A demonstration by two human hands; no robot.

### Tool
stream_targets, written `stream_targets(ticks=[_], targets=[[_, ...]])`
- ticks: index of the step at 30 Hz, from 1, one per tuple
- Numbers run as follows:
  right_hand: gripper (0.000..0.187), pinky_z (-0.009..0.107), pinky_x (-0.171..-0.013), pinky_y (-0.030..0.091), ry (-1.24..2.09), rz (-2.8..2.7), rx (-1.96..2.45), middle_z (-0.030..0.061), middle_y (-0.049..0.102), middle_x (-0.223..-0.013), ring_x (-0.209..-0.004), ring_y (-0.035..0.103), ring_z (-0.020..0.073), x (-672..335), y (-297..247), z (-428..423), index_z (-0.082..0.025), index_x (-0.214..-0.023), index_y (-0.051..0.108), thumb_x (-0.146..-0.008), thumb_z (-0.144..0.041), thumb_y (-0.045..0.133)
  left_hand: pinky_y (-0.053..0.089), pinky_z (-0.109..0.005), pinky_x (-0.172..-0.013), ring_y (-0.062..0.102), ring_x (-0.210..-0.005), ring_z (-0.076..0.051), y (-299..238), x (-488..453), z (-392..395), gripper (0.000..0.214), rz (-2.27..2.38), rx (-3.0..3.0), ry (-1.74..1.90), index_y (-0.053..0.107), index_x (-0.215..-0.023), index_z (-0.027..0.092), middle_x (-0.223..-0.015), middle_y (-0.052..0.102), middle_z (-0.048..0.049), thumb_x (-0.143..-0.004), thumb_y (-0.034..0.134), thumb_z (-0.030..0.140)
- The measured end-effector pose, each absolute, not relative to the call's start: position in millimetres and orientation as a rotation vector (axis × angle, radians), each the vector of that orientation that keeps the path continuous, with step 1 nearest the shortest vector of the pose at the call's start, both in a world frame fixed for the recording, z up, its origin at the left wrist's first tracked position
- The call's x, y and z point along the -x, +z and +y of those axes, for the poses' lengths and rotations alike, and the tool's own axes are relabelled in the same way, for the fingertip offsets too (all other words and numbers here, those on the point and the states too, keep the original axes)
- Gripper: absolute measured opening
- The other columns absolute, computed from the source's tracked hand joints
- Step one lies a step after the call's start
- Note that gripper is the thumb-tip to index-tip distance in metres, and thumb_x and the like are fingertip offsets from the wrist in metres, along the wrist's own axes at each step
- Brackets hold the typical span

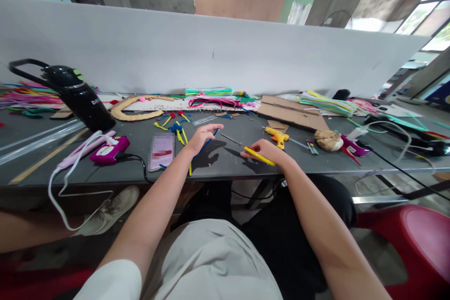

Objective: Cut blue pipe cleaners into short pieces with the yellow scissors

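Note:
Pinched in my left hand (pixel 203 138) is a blue pipe cleaner (pixel 207 143), whose end sticks up past the fingertips. My right hand (pixel 264 151) grips yellow-handled scissors (pixel 259 155), with the blades pointing left toward that blue end. The blade tips look close to it; whether they touch I cannot tell. Left of my left hand lie yellow and blue pipe-cleaner pieces (pixel 177 129), some with red ends. A phone (pixel 161 151) rests flat beside my left forearm. Just beyond my right hand is a yellow hot glue gun (pixel 277 137).
A black bottle (pixel 82 98) and purple power strip (pixel 109 151) stand at left. Cardboard (pixel 291 111), a tan lump (pixel 328 140) and a second purple power strip (pixel 355 145) lie at right. A white partition (pixel 211 51) closes the back. A red stool (pixel 415 243) is at lower right.

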State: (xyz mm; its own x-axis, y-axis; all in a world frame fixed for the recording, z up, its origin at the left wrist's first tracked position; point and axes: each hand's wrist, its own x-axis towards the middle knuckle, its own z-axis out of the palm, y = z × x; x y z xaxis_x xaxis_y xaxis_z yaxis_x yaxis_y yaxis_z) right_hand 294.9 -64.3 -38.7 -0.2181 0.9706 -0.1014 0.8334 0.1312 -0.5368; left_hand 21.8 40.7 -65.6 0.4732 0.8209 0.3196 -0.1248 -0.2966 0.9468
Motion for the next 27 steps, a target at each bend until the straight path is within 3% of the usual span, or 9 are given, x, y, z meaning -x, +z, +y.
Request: stream_targets(ticks=[8, 16, 27], targets=[[0.073, 0.029, -0.051, 0.019, 0.714, -2.131, 1.770, -0.0024, 0.037, -0.055, -0.056, 0.028, 0.0111, -290.2, -38.8, -60.6, -0.018, -0.053, 0.047, -0.062, -0.090, 0.059, 0.038, -0.041, -0.109, 0.058, -0.127, -0.031, -70.8, -25.4, 38.4, 0.041, 0.609, -1.506, 1.014, 0.078, -0.109, 0.017, -0.126, 0.072, -0.0087, -0.073, 0.060, 0.028], [0.073, 0.029, -0.051, 0.019, 0.726, -2.111, 1.746, -0.0027, 0.035, -0.055, -0.056, 0.028, 0.0112, -289.9, -35.5, -64.4, -0.019, -0.054, 0.044, -0.065, -0.090, 0.057, 0.040, -0.040, -0.105, 0.056, -0.129, -0.031, -61.2, -28.4, 30.0, 0.042, 0.664, -1.451, 1.011, 0.078, -0.107, 0.017, -0.132, 0.069, -0.0090, -0.082, 0.055, 0.042], [0.071, 0.029, -0.051, 0.021, 0.761, -2.124, 1.782, -0.0023, 0.040, -0.057, -0.056, 0.033, 0.0119, -288.2, -29.1, -70.8, -0.020, -0.058, 0.044, -0.069, -0.090, 0.054, 0.040, -0.040, -0.104, 0.056, -0.127, -0.030, -59.4, -28.8, 30.9, 0.040, 0.643, -1.424, 1.043, 0.079, -0.104, 0.018, -0.129, 0.071, -0.0082, -0.082, 0.055, 0.040]])
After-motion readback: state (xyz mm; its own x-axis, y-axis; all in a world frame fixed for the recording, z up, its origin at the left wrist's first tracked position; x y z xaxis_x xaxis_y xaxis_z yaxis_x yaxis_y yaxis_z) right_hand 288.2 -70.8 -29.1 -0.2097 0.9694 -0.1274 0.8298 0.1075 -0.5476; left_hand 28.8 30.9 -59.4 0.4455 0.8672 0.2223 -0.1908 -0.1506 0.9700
